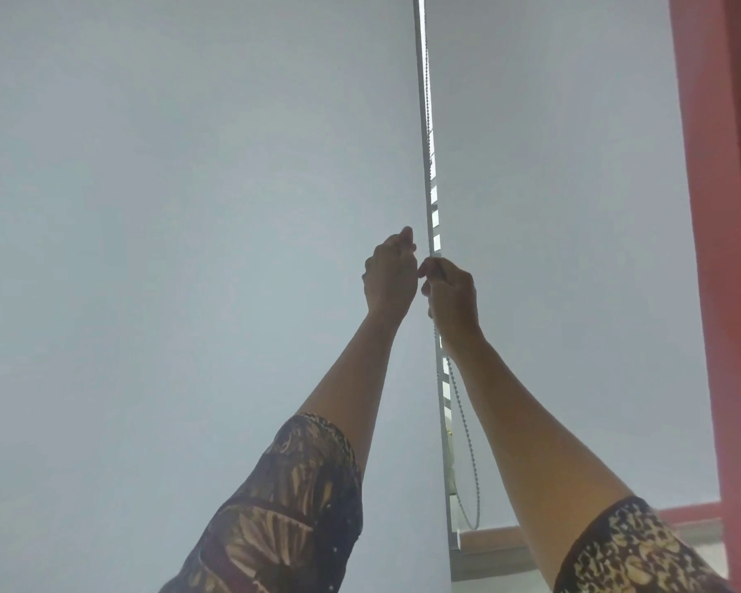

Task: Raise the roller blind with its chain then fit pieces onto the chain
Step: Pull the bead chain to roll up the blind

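chain: the beaded chain (425, 134) runs down the narrow gap between our two blinds, from the top edge of the view to our hands, then on below them in a slack loop that ends near the bottom bar.
left blind: the left roller blind (189, 186) fills most of the view as a plain pale grey sheet, hanging fully down past the lower edge of the picture.
right blind: the right roller blind (552, 186) is the same grey fabric; its bottom bar (488, 539) sits low in the view, behind our right forearm.
left hand: our left hand (390, 273) is raised just left of the chain, fingers curled in with the thumb pointing up; we cannot tell whether it grips the chain or only closes beside it.
right hand: our right hand (451, 295) is clenched around the chain just below and right of the left hand, the beads entering at the top of the fist and leaving under the wrist.
hands together: the two hands are nearly touching, left a little higher.
sleeves: dark patterned sleeves (283, 507) cover both upper arms, forearms bare.
gap: bright daylight shows through the gap (435, 216) beside the chain.
frame: a red frame (719, 250) stands along the right edge.
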